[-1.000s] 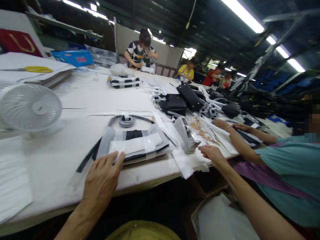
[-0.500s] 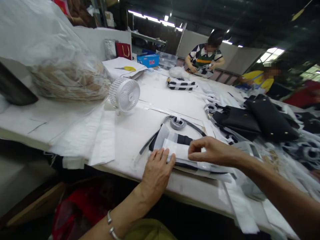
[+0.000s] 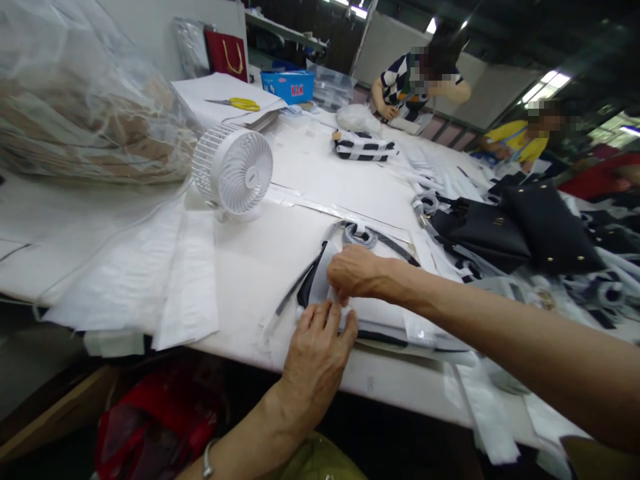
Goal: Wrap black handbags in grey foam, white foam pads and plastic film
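Observation:
A flat dark bag piece wrapped in white paper [image 3: 385,313] lies near the front edge of the white table [image 3: 250,267]. My left hand [image 3: 317,347] rests flat on its near left corner, fingers stretched out. My right hand [image 3: 355,273] reaches across from the right and pinches the white paper at that same corner, just above my left fingers. A grey coiled strap [image 3: 357,235] lies just behind the piece.
A small white fan [image 3: 235,170] stands to the left, beside a big clear plastic bag [image 3: 85,107]. White paper sheets [image 3: 150,280] hang over the front edge. Black handbags [image 3: 505,230] lie at right. Other people work at the far end; yellow scissors [image 3: 240,104] lie on paper.
My view has swung left and down. My right hand has moved in from the right to the wrapped piece and closed on the paper at its left corner. My left hand has stayed put.

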